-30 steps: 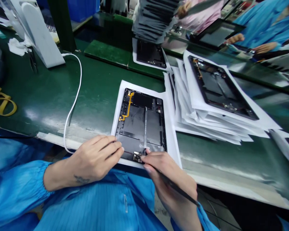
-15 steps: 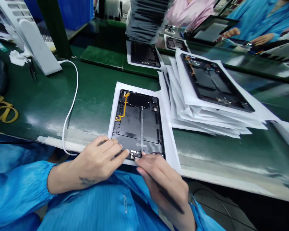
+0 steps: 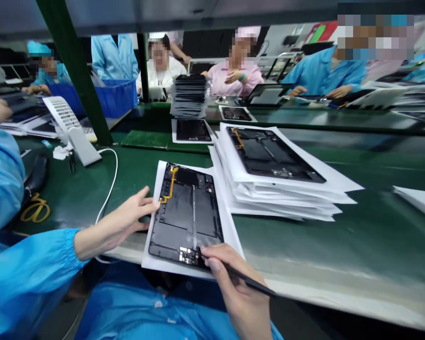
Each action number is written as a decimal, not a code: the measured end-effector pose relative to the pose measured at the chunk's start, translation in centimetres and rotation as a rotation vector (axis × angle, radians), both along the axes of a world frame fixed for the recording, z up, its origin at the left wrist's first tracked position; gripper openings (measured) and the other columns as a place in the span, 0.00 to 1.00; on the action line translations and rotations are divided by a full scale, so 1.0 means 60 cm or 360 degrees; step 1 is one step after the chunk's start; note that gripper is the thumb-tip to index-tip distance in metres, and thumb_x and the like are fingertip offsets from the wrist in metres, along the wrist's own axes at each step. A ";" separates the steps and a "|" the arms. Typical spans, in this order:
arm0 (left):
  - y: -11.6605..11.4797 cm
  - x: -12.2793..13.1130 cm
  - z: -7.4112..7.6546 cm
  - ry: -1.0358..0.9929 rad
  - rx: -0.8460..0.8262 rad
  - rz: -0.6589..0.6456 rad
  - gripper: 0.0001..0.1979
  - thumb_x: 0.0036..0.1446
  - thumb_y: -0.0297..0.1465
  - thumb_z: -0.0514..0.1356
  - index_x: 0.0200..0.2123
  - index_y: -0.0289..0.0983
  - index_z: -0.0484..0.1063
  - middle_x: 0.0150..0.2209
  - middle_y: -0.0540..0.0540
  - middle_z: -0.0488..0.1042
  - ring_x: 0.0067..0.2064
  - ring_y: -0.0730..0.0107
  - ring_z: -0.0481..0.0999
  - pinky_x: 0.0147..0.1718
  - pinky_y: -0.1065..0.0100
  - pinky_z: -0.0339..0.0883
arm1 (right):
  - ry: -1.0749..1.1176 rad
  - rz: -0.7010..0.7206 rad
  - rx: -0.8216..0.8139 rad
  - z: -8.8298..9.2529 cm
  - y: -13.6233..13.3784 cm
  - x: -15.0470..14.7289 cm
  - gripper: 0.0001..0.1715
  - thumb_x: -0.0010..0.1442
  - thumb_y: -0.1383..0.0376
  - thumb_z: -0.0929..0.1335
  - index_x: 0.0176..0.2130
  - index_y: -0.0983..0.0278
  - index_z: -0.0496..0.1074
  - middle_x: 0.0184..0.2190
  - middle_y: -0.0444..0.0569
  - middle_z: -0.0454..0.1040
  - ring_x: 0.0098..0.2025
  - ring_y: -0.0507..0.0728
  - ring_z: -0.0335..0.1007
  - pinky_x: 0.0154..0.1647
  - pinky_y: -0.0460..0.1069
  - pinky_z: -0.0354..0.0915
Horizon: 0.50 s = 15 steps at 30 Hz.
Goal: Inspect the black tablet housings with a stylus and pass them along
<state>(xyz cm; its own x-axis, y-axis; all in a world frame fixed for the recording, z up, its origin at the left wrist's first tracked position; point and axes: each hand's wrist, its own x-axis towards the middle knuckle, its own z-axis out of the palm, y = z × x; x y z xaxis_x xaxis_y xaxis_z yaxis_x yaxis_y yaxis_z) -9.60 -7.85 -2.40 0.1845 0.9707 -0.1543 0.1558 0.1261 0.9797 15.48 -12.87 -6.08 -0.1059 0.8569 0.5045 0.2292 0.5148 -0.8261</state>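
Observation:
An opened tablet [image 3: 186,215] with black inner parts and a yellow flex cable lies on a white sheet [image 3: 230,233] at the near edge of the green bench. My left hand [image 3: 129,218] grips the tablet's left edge, thumb on top and fingers beneath. My right hand [image 3: 233,288] is closed on a thin black tool [image 3: 250,282], with its fingertips at the tablet's lower right corner near a small connector.
A stack of tablets on white sheets [image 3: 272,174] sits right of mine. Further back are one tablet [image 3: 192,130] and a tall dark pile [image 3: 189,96]. A white stand [image 3: 71,132] with cable [image 3: 109,189] and yellow scissors [image 3: 35,208] lie left. Several people work across the bench.
My head has lifted, bringing the co-workers into view. My left hand slid from the tablet's bottom edge up to its left edge. The right hand stays at the lower corner with the tool.

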 end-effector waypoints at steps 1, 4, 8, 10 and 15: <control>0.007 0.005 -0.001 0.0063 -0.0003 -0.0052 0.27 0.67 0.41 0.58 0.63 0.33 0.67 0.51 0.32 0.79 0.45 0.57 0.83 0.40 0.58 0.80 | 0.0034 0.0023 0.0011 0.001 0.002 -0.001 0.08 0.66 0.67 0.69 0.38 0.59 0.80 0.33 0.47 0.80 0.35 0.56 0.79 0.35 0.47 0.75; 0.058 0.001 0.008 0.0329 0.0137 -0.0040 0.21 0.61 0.45 0.62 0.43 0.32 0.78 0.38 0.40 0.81 0.42 0.54 0.81 0.40 0.58 0.77 | 0.0091 0.0094 0.0067 0.004 0.009 0.001 0.08 0.66 0.67 0.69 0.37 0.60 0.79 0.32 0.48 0.80 0.34 0.56 0.79 0.34 0.47 0.75; 0.205 -0.045 0.070 0.0535 0.0518 0.0242 0.12 0.55 0.37 0.68 0.35 0.34 0.77 0.39 0.44 0.78 0.49 0.51 0.76 0.52 0.59 0.70 | 0.0078 0.0023 0.0172 0.003 0.029 0.025 0.07 0.65 0.67 0.69 0.37 0.60 0.79 0.32 0.48 0.79 0.33 0.56 0.78 0.34 0.46 0.74; 0.291 -0.061 0.112 0.0580 0.0680 0.0313 0.08 0.57 0.32 0.67 0.37 0.33 0.77 0.40 0.46 0.78 0.52 0.54 0.74 0.57 0.61 0.65 | 0.0060 -0.0022 0.0209 -0.001 0.040 0.038 0.06 0.65 0.66 0.69 0.37 0.60 0.79 0.31 0.47 0.79 0.32 0.55 0.77 0.33 0.45 0.73; 0.468 -0.019 0.156 0.0523 0.0865 0.0502 0.15 0.67 0.36 0.61 0.52 0.34 0.72 0.53 0.42 0.74 0.53 0.58 0.75 0.53 0.53 0.71 | -0.0066 0.0026 0.0305 -0.022 0.057 0.039 0.09 0.69 0.67 0.66 0.38 0.60 0.75 0.29 0.46 0.76 0.30 0.53 0.75 0.33 0.45 0.71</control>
<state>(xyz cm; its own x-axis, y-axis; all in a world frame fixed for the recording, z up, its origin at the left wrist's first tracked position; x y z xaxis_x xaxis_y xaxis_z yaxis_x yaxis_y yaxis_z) -10.75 20.20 6.94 -0.0914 0.9254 0.3677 0.4905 -0.2795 0.8254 17.85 -9.47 -7.41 -0.1427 0.7436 0.6532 0.2513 0.6656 -0.7028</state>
